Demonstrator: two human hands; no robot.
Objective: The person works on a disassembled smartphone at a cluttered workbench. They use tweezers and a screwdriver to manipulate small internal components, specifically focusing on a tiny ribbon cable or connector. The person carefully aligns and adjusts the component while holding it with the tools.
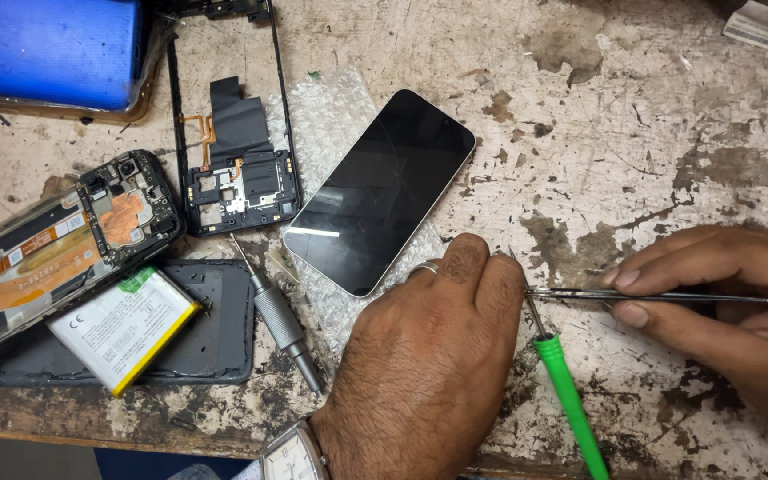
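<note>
My left hand (428,356) rests palm down on the worn table (633,133), fingers curled, a ring on one finger and a watch (291,455) at the wrist. Its fingertips meet the tip of metal tweezers (668,298) that my right hand (731,302) pinches from the right. Whether a small part sits between tip and fingers is too small to tell. A phone (380,191) with a dark screen lies face up on bubble wrap (331,116) just left of my left hand.
A green-handled screwdriver (566,391) lies by my left hand, a grey one (277,316) to its left. Further left are a white battery (122,329) on a dark back cover (215,338), an opened phone body (55,249), a black frame (233,160) and a blue box (46,49).
</note>
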